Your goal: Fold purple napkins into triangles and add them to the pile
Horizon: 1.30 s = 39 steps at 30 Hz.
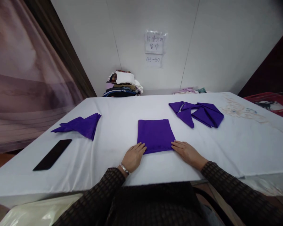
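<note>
A purple cloth napkin, folded to a near square, lies flat on the white-covered table in front of me. My left hand rests on its near left corner, fingers stretched out with the tips on the cloth. At the near right corner, my right hand touches the edge with its fingers extended and lying flat. Neither hand grips the cloth. To the left sits a bundle of purple napkins folded into points. Several folded purple napkins lie together at the back right.
A flat black rectangular object lies on the white tablecloth at the left. Behind the table's far edge is a pile of folded clothes. A red basket stands beyond the right edge, and paper signs hang on the wall.
</note>
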Motion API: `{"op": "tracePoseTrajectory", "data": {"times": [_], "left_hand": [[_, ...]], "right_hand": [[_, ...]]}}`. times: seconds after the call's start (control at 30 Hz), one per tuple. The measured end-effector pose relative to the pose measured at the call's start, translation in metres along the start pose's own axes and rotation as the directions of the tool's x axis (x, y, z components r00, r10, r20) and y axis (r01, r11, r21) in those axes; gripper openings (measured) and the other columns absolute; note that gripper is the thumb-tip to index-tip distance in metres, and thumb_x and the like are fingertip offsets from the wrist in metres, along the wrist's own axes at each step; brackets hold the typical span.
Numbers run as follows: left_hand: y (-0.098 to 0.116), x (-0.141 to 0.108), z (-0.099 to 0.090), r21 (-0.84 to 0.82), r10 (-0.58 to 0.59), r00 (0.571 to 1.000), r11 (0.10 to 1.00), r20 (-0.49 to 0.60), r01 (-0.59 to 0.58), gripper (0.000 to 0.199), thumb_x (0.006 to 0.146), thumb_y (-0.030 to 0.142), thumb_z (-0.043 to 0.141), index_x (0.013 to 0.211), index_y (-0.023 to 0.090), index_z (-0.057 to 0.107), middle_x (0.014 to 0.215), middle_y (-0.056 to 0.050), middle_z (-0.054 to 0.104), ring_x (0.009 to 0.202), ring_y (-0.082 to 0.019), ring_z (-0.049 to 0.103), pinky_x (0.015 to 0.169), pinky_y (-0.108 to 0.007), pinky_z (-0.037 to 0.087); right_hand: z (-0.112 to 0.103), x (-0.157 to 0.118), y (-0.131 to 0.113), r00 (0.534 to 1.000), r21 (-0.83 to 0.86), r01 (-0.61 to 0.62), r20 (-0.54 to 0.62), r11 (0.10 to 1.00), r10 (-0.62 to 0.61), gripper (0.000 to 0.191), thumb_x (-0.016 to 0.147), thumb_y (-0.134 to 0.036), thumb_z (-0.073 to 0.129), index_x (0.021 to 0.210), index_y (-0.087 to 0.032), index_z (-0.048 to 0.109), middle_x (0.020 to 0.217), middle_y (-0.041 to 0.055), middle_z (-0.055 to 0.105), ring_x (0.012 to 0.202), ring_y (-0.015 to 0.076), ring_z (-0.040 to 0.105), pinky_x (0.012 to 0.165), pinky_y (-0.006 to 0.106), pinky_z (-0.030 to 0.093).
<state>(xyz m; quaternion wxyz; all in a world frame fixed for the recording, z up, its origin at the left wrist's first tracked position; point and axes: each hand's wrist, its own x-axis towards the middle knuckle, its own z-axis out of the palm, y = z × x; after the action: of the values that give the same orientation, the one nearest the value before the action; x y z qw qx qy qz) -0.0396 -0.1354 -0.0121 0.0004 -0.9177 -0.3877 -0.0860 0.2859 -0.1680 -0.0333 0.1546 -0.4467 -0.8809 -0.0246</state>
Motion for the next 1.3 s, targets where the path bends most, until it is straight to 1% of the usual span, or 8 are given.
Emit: {"op": "tracePoseTrajectory", "data": {"times": [0.1, 0.23, 0.37, 0.63, 0.87, 1.03, 1.17, 1.3], "left_hand": [[0.000, -0.002, -0.001, -0.046, -0.013, 1.000, 0.999, -0.023, 0.012, 0.038, 0.087, 0.014, 0.041, 0.122, 0.017, 0.058, 0.130, -0.010, 0.056, 0.125, -0.023, 0.047, 0.100, -0.042, 0.042], [-0.005, 0.001, -0.009, -0.148, -0.059, 0.996, 0.988, -0.070, 0.048, 0.040, 0.087, 0.041, 0.050, 0.120, 0.019, 0.059, 0.128, -0.009, 0.058, 0.122, -0.023, 0.049, 0.102, -0.042, 0.041], [-0.019, 0.032, -0.017, -0.148, -0.115, 0.986, 0.984, -0.125, 0.096, 0.042, 0.090, 0.044, 0.043, 0.119, 0.017, 0.059, 0.128, -0.009, 0.058, 0.124, -0.022, 0.047, 0.104, -0.042, 0.038], [-0.043, 0.102, 0.007, 0.014, -0.318, 0.947, 0.948, 0.045, 0.317, 0.057, 0.090, 0.049, 0.038, 0.134, 0.013, 0.044, 0.146, -0.015, 0.036, 0.137, -0.028, 0.026, 0.110, -0.048, 0.023], [-0.053, 0.100, 0.023, -0.029, -0.395, 0.915, 0.917, 0.081, 0.398, 0.067, 0.089, 0.058, 0.029, 0.140, 0.014, 0.034, 0.150, -0.013, 0.029, 0.139, -0.026, 0.021, 0.112, -0.047, 0.018], [-0.051, 0.100, 0.023, -0.012, -0.389, 0.919, 0.921, 0.068, 0.390, 0.067, 0.090, 0.057, 0.028, 0.140, 0.012, 0.035, 0.149, -0.013, 0.029, 0.139, -0.026, 0.021, 0.111, -0.048, 0.018], [-0.051, 0.100, 0.023, -0.002, -0.390, 0.919, 0.920, 0.060, 0.391, 0.066, 0.090, 0.056, 0.027, 0.139, 0.013, 0.035, 0.149, -0.013, 0.030, 0.139, -0.026, 0.021, 0.111, -0.047, 0.018], [-0.050, 0.099, 0.023, -0.001, -0.387, 0.920, 0.922, 0.056, 0.388, 0.067, 0.090, 0.056, 0.027, 0.140, 0.012, 0.035, 0.149, -0.013, 0.030, 0.139, -0.026, 0.022, 0.111, -0.047, 0.018]], "right_hand": [[-0.003, 0.000, -0.003, 1.000, 0.014, 0.009, -0.014, 1.000, -0.008, 0.037, 0.089, -0.012, 0.044, 0.122, -0.021, 0.059, 0.127, 0.0099, 0.059, 0.118, 0.0243, 0.053, 0.093, 0.044, 0.047], [-0.010, 0.004, -0.009, 0.997, 0.102, -0.049, -0.061, 0.994, 0.055, 0.033, 0.091, -0.027, 0.047, 0.121, -0.020, 0.060, 0.125, 0.0112, 0.059, 0.117, 0.0251, 0.054, 0.095, 0.045, 0.047], [-0.020, 0.027, -0.014, 0.988, 0.198, -0.103, -0.095, 0.975, 0.123, 0.038, 0.094, -0.032, 0.042, 0.125, -0.017, 0.057, 0.129, 0.0125, 0.056, 0.123, 0.0237, 0.049, 0.102, 0.045, 0.041], [0.001, 0.110, -0.009, 0.977, 0.101, -0.174, 0.139, 0.980, 0.159, 0.056, 0.092, -0.047, 0.040, 0.136, -0.013, 0.044, 0.144, 0.0159, 0.038, 0.135, 0.0298, 0.029, 0.108, 0.050, 0.027], [0.031, 0.109, 0.011, 0.970, 0.019, -0.216, 0.116, 0.976, 0.212, 0.062, 0.092, -0.054, 0.035, 0.140, -0.014, 0.038, 0.146, 0.0159, 0.035, 0.137, 0.0285, 0.026, 0.109, 0.049, 0.024], [0.021, 0.117, 0.009, 0.953, 0.030, -0.237, 0.201, 0.971, 0.226, 0.068, 0.091, -0.059, 0.031, 0.139, -0.012, 0.039, 0.146, 0.0169, 0.034, 0.136, 0.0309, 0.027, 0.107, 0.050, 0.024], [0.012, 0.146, 0.012, 0.962, 0.042, -0.226, 0.165, 0.973, 0.216, 0.069, 0.090, -0.061, 0.028, 0.141, -0.014, 0.036, 0.148, 0.0156, 0.031, 0.138, 0.0295, 0.023, 0.109, 0.050, 0.020], [0.021, 0.162, 0.030, 0.953, 0.020, -0.255, 0.171, 0.967, 0.248, 0.071, 0.091, -0.060, 0.028, 0.140, -0.009, 0.035, 0.147, 0.0184, 0.031, 0.137, 0.0313, 0.023, 0.109, 0.050, 0.019]]}}
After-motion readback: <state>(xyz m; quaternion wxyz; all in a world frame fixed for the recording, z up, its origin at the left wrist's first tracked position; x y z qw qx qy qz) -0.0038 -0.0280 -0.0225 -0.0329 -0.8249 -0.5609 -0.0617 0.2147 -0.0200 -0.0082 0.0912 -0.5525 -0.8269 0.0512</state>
